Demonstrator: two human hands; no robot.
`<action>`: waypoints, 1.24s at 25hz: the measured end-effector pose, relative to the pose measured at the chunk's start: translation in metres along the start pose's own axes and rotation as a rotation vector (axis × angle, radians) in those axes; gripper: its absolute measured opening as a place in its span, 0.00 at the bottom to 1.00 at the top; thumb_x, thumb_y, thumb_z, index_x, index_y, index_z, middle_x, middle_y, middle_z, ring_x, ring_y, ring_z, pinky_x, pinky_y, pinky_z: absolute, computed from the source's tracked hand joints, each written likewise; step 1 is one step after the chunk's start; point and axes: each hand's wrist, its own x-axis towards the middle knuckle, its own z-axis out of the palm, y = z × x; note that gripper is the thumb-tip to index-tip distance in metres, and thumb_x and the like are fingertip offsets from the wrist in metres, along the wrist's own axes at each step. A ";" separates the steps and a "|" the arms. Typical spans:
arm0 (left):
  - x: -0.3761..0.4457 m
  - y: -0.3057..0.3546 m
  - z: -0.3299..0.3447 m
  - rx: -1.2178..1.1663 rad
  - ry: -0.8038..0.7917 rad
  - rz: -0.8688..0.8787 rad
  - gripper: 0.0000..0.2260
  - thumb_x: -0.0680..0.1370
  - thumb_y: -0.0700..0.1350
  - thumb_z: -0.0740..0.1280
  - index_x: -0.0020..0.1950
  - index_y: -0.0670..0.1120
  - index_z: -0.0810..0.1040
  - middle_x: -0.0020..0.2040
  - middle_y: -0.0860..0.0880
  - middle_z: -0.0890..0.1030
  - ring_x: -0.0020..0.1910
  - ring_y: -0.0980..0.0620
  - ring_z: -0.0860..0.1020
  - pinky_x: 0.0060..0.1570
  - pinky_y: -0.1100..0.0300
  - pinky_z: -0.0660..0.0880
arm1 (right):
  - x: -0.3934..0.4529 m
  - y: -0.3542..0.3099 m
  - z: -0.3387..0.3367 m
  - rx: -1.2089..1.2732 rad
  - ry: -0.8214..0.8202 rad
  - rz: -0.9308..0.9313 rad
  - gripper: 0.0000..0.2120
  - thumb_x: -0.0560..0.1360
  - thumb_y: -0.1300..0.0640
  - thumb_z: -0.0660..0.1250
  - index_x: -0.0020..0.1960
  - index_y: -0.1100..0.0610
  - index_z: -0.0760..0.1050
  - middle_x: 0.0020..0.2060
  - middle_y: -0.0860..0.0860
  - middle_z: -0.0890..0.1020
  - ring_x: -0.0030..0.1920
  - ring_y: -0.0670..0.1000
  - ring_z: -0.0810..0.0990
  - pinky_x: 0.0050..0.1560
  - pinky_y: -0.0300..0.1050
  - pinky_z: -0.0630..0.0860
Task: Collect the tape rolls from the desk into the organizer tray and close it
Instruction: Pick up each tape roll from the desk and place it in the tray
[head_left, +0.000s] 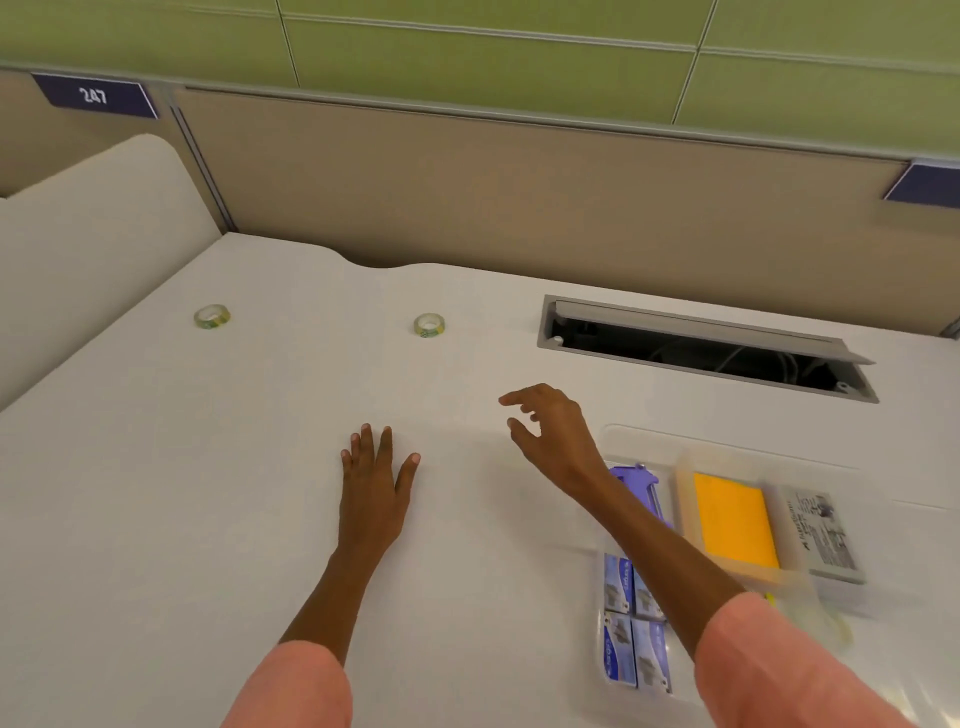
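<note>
Two small clear tape rolls lie flat on the white desk: one tape roll (212, 316) at the far left, the other tape roll (429, 325) near the middle back. My left hand (375, 480) rests flat on the desk, fingers spread, holding nothing. My right hand (553, 434) hovers above the desk with fingers apart and empty, below and right of the middle roll. The clear plastic organizer tray (644, 441) lies open at the right, under my right forearm, holding a purple tool, yellow notes and small blue boxes.
An open cable hatch (706, 348) is cut into the desk at the back right. A beige partition wall (519, 197) stands behind the desk, and a white side panel (98, 208) rises at the left.
</note>
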 end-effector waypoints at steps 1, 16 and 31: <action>0.002 -0.005 0.003 0.053 0.029 0.009 0.26 0.79 0.54 0.52 0.73 0.42 0.54 0.76 0.40 0.52 0.76 0.45 0.48 0.76 0.51 0.45 | 0.010 0.002 0.008 -0.017 -0.032 -0.002 0.14 0.74 0.62 0.64 0.59 0.55 0.75 0.57 0.55 0.78 0.56 0.55 0.76 0.59 0.51 0.74; 0.006 -0.013 0.019 0.177 0.140 -0.007 0.29 0.77 0.60 0.47 0.74 0.47 0.50 0.77 0.46 0.51 0.76 0.51 0.47 0.73 0.59 0.41 | 0.166 0.002 0.098 -0.471 -0.343 -0.133 0.18 0.76 0.53 0.61 0.64 0.58 0.68 0.76 0.53 0.53 0.70 0.60 0.62 0.63 0.59 0.65; 0.007 -0.014 0.017 0.136 0.122 0.004 0.28 0.78 0.59 0.48 0.74 0.46 0.51 0.77 0.45 0.52 0.76 0.50 0.48 0.74 0.58 0.42 | 0.097 0.002 0.093 -0.325 -0.157 -0.064 0.27 0.74 0.45 0.64 0.68 0.53 0.63 0.63 0.56 0.73 0.61 0.59 0.70 0.60 0.55 0.68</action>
